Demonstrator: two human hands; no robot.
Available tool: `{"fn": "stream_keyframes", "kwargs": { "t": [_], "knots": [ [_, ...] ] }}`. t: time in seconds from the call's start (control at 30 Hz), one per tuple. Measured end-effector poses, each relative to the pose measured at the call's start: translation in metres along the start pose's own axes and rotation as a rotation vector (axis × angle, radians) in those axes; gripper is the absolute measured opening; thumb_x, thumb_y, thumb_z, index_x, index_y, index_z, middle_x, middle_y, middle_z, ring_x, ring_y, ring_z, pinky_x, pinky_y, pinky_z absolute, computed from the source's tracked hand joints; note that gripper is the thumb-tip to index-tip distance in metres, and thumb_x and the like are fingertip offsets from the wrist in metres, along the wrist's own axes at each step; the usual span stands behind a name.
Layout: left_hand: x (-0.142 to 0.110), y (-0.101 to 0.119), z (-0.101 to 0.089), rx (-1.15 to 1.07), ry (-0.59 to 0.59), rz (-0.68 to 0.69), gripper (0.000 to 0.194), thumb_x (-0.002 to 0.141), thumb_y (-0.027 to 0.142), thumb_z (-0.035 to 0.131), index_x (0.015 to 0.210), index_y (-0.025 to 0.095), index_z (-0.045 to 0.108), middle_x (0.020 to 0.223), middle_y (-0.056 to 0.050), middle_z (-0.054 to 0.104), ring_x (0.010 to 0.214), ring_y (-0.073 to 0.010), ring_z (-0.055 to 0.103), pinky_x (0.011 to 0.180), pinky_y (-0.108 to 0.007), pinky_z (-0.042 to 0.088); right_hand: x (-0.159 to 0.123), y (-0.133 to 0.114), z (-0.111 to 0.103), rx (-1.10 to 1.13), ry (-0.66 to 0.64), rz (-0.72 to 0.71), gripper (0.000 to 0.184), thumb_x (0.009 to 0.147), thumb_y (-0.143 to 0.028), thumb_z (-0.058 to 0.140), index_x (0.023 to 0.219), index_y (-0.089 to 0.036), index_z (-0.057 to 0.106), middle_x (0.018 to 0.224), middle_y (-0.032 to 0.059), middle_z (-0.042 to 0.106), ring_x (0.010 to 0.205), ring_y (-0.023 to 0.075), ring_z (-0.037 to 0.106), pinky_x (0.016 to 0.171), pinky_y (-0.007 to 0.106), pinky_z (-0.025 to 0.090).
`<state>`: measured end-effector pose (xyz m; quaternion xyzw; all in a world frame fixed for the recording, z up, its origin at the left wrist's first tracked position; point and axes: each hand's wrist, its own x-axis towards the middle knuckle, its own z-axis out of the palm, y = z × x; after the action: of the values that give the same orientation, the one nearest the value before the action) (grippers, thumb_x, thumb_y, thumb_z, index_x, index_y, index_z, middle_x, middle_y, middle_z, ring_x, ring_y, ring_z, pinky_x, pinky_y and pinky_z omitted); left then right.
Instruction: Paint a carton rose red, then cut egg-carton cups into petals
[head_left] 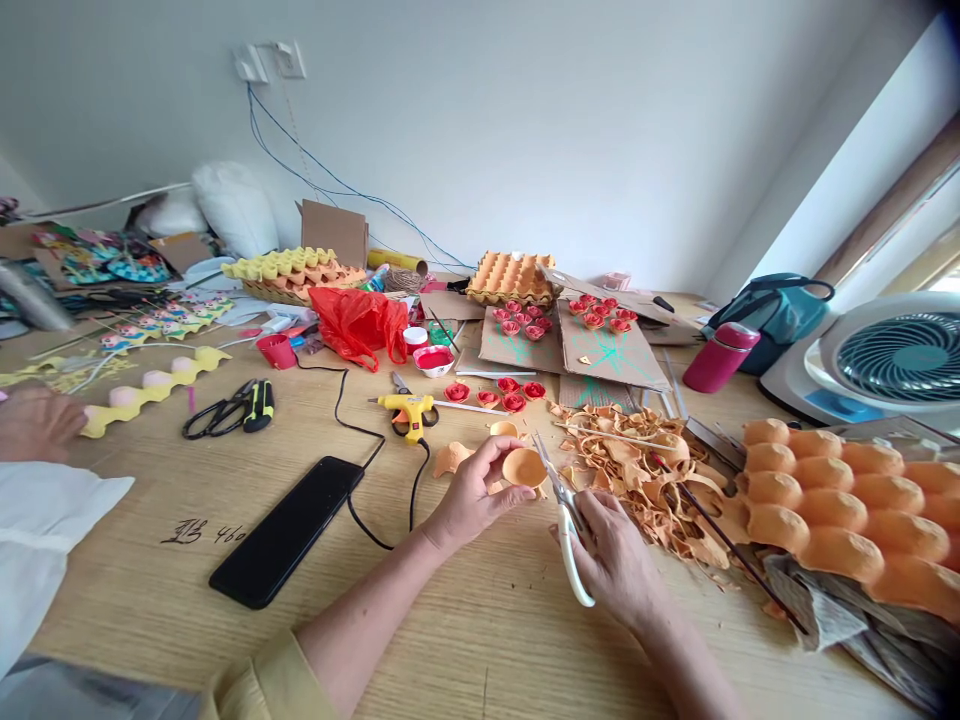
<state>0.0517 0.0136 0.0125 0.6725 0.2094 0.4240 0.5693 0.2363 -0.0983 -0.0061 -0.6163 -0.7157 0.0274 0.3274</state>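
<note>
Here, scraps (pixel 637 480) beside scissors (pixel 565 497), perhaps a brush (pixel 725 532)

The table (pixel 420 650) bears a phone (pixel 289 530) and orange scraps (pixel 649 490)

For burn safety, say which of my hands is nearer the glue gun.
Left. Your left hand is right of the glue gun; your right hand is farther right.

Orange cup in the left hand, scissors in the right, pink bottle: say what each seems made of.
Orange cup: probably molded paper pulp, matte, like the bumpy orange tray at right.
Scissors: blades look like metal, gray with a sheen; the smooth white handles are likely plastic.
Pink bottle: smooth, perhaps coated metal, though plastic is possible.
</note>
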Motion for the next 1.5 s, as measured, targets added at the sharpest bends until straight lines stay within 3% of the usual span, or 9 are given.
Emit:
{"fn": "stream_keyframes", "kwargs": {
  "t": [0.17, 0.3, 0.53, 0.63, 0.8, 1.0, 1.27, 1.4, 1.5],
  "knots": [
    [0.001, -0.002, -0.003, -0.079, -0.003, -0.014, 0.058, 0.075, 0.050, 0.081, 0.118, 0.019, 0.056, 0.128, -0.014, 0.063, 0.117, -0.0262, 0.064, 0.099, -0.035, 0.052, 0.000, -0.002, 0.001, 0.050, 0.005, 0.037, 0.033, 0.098, -0.038, 0.049, 0.071, -0.025, 0.035, 0.065, -0.0019, 0.049, 0.067, 0.0164, 0.048, 0.062, 0.027, 0.040],
    [0.002, -0.003, -0.004, -0.060, 0.020, -0.009, 0.060, 0.074, 0.051, 0.082, 0.118, 0.019, 0.057, 0.128, -0.014, 0.063, 0.120, -0.0276, 0.063, 0.100, -0.035, 0.052, 0.001, -0.004, 0.002, 0.084, 0.032, 0.088, 0.032, 0.095, -0.037, 0.051, 0.070, -0.025, 0.036, 0.064, -0.0025, 0.049, 0.066, 0.0157, 0.047, 0.062, 0.026, 0.040],
    [0.012, -0.010, -0.019, 0.057, 0.308, 0.078, 0.051, 0.084, 0.043, 0.073, 0.126, 0.021, 0.056, 0.126, -0.011, 0.065, 0.113, -0.0243, 0.065, 0.092, -0.032, 0.055, 0.007, 0.002, -0.001, 0.038, 0.040, 0.218, 0.029, 0.092, -0.039, 0.051, 0.071, -0.024, 0.038, 0.062, -0.0037, 0.051, 0.062, 0.0144, 0.047, 0.062, 0.025, 0.036],
    [0.018, -0.016, -0.030, 0.121, 0.378, 0.086, 0.048, 0.085, 0.043, 0.071, 0.126, 0.021, 0.058, 0.128, -0.012, 0.065, 0.112, -0.0248, 0.065, 0.086, -0.032, 0.056, 0.008, 0.003, -0.002, 0.006, 0.020, 0.258, 0.033, 0.091, -0.044, 0.052, 0.069, -0.024, 0.036, 0.058, -0.0046, 0.048, 0.057, 0.0134, 0.045, 0.058, 0.025, 0.033],
    [0.022, -0.027, -0.040, 0.248, 0.355, 0.111, 0.045, 0.083, 0.040, 0.073, 0.122, 0.021, 0.060, 0.122, -0.011, 0.067, 0.107, -0.0237, 0.067, 0.084, -0.032, 0.057, 0.007, 0.001, -0.001, -0.010, -0.068, 0.339, 0.041, 0.089, -0.052, 0.052, 0.064, -0.024, 0.036, 0.054, -0.0056, 0.042, 0.051, 0.0110, 0.040, 0.052, 0.023, 0.028],
    [0.022, -0.028, -0.045, 0.427, 0.289, 0.159, 0.041, 0.088, 0.037, 0.068, 0.124, 0.020, 0.060, 0.123, -0.012, 0.066, 0.108, -0.0227, 0.067, 0.084, -0.032, 0.058, 0.007, -0.001, -0.001, -0.081, -0.159, 0.303, 0.032, 0.091, -0.044, 0.050, 0.068, -0.023, 0.042, 0.057, -0.0043, 0.050, 0.052, 0.0113, 0.042, 0.054, 0.024, 0.028],
    [0.024, -0.006, -0.058, 0.610, 0.367, 0.140, 0.033, 0.091, 0.030, 0.061, 0.122, 0.020, 0.062, 0.119, -0.009, 0.071, 0.105, -0.0213, 0.068, 0.080, -0.031, 0.053, 0.014, -0.014, -0.006, -0.341, -0.304, 0.302, 0.028, 0.093, -0.041, 0.048, 0.078, -0.021, 0.060, 0.071, 0.0049, 0.071, 0.064, 0.0173, 0.064, 0.065, 0.027, 0.038],
    [0.024, 0.000, -0.060, 0.689, 0.379, 0.166, 0.030, 0.090, 0.022, 0.058, 0.120, 0.021, 0.062, 0.119, -0.008, 0.071, 0.105, -0.0208, 0.066, 0.079, -0.030, 0.051, 0.021, -0.027, -0.002, -0.401, -0.355, 0.300, 0.030, 0.091, -0.040, 0.050, 0.079, -0.019, 0.067, 0.076, 0.0114, 0.075, 0.072, 0.0239, 0.071, 0.080, 0.035, 0.044],
    [0.023, 0.000, -0.059, 0.770, 0.360, 0.204, 0.028, 0.088, 0.020, 0.059, 0.116, 0.020, 0.063, 0.118, -0.008, 0.069, 0.106, -0.0216, 0.065, 0.080, -0.032, 0.052, 0.026, -0.037, 0.000, -0.435, -0.389, 0.333, 0.033, 0.091, -0.042, 0.050, 0.082, -0.018, 0.071, 0.081, 0.0152, 0.077, 0.078, 0.0283, 0.074, 0.080, 0.038, 0.047]
  ]
}}
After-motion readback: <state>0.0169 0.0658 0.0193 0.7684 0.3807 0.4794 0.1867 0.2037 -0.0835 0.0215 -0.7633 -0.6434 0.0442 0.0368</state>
